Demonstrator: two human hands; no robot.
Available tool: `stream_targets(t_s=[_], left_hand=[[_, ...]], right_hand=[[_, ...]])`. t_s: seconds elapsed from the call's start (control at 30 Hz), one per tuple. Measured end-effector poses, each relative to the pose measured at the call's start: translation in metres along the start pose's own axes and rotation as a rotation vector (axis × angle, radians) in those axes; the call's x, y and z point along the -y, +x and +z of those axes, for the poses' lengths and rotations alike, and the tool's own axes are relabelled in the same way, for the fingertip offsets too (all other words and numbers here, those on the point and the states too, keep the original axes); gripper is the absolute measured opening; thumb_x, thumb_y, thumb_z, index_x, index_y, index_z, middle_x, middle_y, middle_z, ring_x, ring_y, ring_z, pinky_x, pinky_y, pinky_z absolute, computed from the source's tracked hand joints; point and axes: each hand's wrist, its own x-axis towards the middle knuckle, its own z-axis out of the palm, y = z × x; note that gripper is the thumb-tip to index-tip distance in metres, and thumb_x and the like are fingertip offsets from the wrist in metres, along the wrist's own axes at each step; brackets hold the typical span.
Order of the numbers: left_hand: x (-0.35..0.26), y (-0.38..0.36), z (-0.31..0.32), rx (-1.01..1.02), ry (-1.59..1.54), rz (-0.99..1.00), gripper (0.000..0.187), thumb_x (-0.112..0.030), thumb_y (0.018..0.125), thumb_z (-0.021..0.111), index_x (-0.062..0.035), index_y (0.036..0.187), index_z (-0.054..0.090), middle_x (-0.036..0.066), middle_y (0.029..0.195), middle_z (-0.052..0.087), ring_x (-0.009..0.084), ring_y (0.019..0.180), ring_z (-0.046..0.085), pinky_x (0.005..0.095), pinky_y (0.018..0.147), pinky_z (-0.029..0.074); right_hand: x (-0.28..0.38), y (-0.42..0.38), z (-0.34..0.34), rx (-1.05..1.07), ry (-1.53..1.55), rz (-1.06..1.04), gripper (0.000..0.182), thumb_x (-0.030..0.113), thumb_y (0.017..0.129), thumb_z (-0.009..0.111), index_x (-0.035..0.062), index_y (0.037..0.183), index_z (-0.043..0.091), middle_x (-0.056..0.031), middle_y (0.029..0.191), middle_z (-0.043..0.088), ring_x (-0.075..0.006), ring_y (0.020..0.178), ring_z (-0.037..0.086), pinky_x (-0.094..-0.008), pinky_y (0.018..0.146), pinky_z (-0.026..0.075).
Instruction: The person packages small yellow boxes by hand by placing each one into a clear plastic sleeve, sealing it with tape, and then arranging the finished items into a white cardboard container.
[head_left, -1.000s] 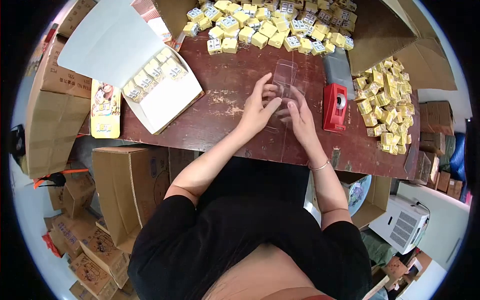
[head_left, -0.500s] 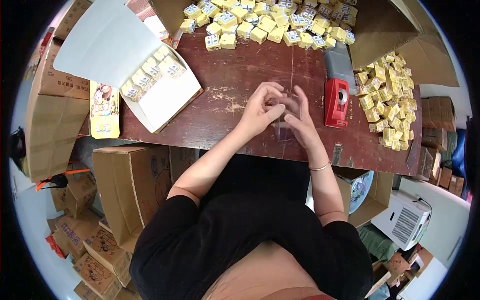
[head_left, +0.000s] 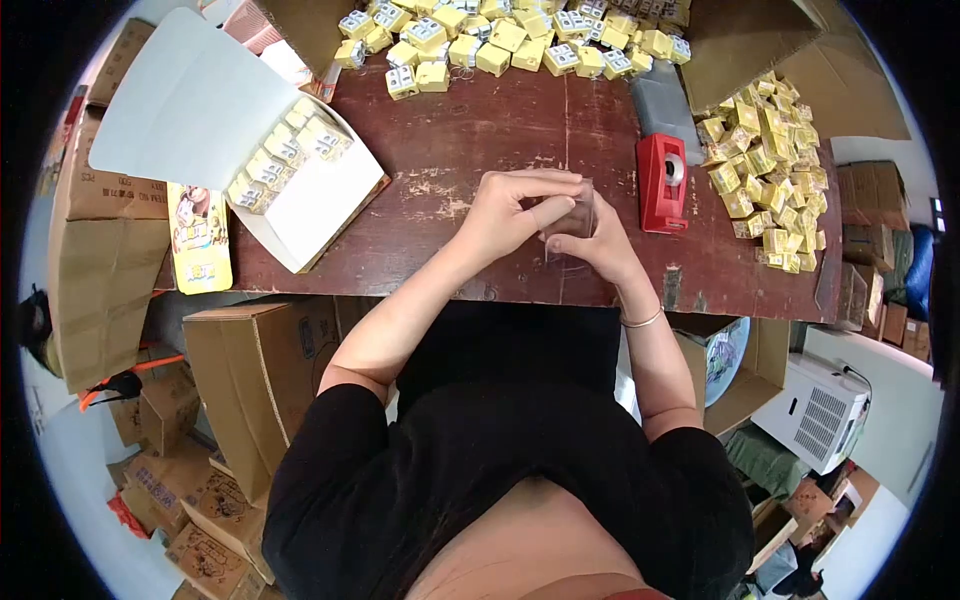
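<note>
Above the table's front edge, my left hand (head_left: 512, 212) and my right hand (head_left: 608, 248) hold a clear, see-through plastic piece (head_left: 578, 218) between them. It looks like a small thin-walled box, though its exact shape is hard to make out. The left fingers are pressed together along its upper side. My right hand grips it from the right, with the thumb in front. Right of the hands stands a red tape dispenser (head_left: 652, 190) with a roll in it. Just behind that lies a stack of clear grey plastic pieces (head_left: 664, 108).
Small yellow blocks with grey-white fronts (head_left: 490, 58) are heaped at the back. Small yellow packets (head_left: 768, 170) are piled right. An open white box (head_left: 320, 205) at left holds several packed yellow pieces, beside a yellow printed pouch (head_left: 200, 240). Cardboard boxes (head_left: 225, 390) stand below.
The hands have drawn closer around the clear piece; the left fingers now lie straighter and flatter along its top. The camera view has shifted slightly.
</note>
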Motion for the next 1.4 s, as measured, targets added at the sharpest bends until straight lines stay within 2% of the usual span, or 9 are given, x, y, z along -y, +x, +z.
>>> stream_targets(t_s=[0.2,0.27,0.5,0.7,0.8,0.87,1.0,1.1,1.4], left_hand=[[-0.009,0.004,0.001,-0.026,-0.234,-0.24,0.018,0.0,0.089,0.062,0.0029,0.104,0.071,0.015,0.11,0.07,0.0225,0.104,0.066,0.0315,0.088,0.053],[-0.005,0.005,0.001,-0.041,-0.084,-0.039,0.017,0.0,0.089,0.063,0.0028,0.103,0.072,0.016,0.107,0.07,0.0227,0.106,0.065,0.0315,0.088,0.054],[0.002,0.004,0.008,-0.143,-0.24,-0.11,0.015,-0.007,0.085,0.069,-0.0014,0.098,0.074,0.015,0.102,0.072,0.0217,0.1,0.069,0.0319,0.083,0.056],[-0.005,0.007,0.001,-0.016,0.115,0.171,0.015,-0.004,0.081,0.072,-0.0006,0.096,0.073,0.014,0.102,0.072,0.0218,0.098,0.07,0.0301,0.079,0.057],[-0.007,0.01,-0.004,0.032,0.065,0.135,0.017,-0.003,0.08,0.073,-0.0005,0.096,0.073,0.014,0.102,0.072,0.0199,0.094,0.07,0.0291,0.078,0.057],[-0.013,0.013,-0.005,0.046,-0.206,-0.203,0.011,-0.001,0.082,0.071,0.002,0.092,0.073,0.014,0.104,0.072,0.0204,0.099,0.068,0.0315,0.084,0.056],[-0.017,0.015,-0.004,0.039,-0.271,-0.266,0.012,-0.001,0.082,0.07,0.0012,0.093,0.073,0.015,0.104,0.072,0.0186,0.097,0.068,0.0308,0.083,0.056],[-0.013,0.013,0.002,-0.022,-0.129,-0.138,0.015,-0.004,0.081,0.073,-0.0015,0.096,0.074,0.014,0.101,0.073,0.017,0.091,0.07,0.0295,0.08,0.057],[-0.005,0.009,0.005,-0.019,0.003,0.014,0.017,-0.007,0.08,0.074,-0.0033,0.096,0.075,0.013,0.101,0.072,0.023,0.097,0.07,0.0334,0.083,0.057]], right_hand=[[-0.001,0.001,-0.007,0.028,-0.008,0.021,0.068,0.003,0.072,0.081,0.0012,0.129,0.045,-0.0078,0.105,0.062,-0.0171,0.095,0.063,-0.0335,0.085,0.053],[0.002,0.002,-0.008,0.04,0.004,0.024,0.068,0.003,0.072,0.081,0.0014,0.13,0.045,-0.0078,0.105,0.062,-0.0169,0.095,0.063,-0.0334,0.085,0.053],[0.007,0.002,-0.007,0.06,0.068,0.055,0.067,0.002,0.073,0.08,0.0014,0.13,0.045,-0.0076,0.111,0.06,-0.0164,0.097,0.062,-0.033,0.086,0.053],[0.014,-0.002,-0.001,0.014,-0.014,0.007,0.065,0.001,0.072,0.08,0.0021,0.128,0.047,-0.0078,0.112,0.061,-0.0176,0.099,0.064,-0.0321,0.085,0.054],[0.01,-0.002,-0.007,0.019,-0.105,0.048,0.066,0.0,0.071,0.08,0.0021,0.128,0.046,-0.0078,0.11,0.062,-0.0175,0.096,0.065,-0.0316,0.085,0.054],[0.014,-0.003,-0.006,0.02,-0.087,0.052,0.065,0.0,0.071,0.08,0.0021,0.127,0.047,-0.0078,0.108,0.062,-0.0174,0.095,0.065,-0.0319,0.085,0.055],[0.013,-0.001,-0.004,0.01,-0.072,0.031,0.064,0.001,0.072,0.08,0.0018,0.126,0.047,-0.0081,0.106,0.063,-0.0171,0.094,0.066,-0.0326,0.084,0.055],[0.006,-0.001,-0.008,0.056,0.007,0.033,0.074,-0.002,0.073,0.077,0.0034,0.136,0.04,-0.0085,0.11,0.06,-0.0191,0.095,0.064,-0.0336,0.084,0.055],[0.001,-0.005,-0.011,0.044,0.084,0.045,0.067,0.003,0.073,0.08,0.0006,0.13,0.046,-0.0066,0.115,0.059,-0.0156,0.1,0.061,-0.033,0.087,0.053]])
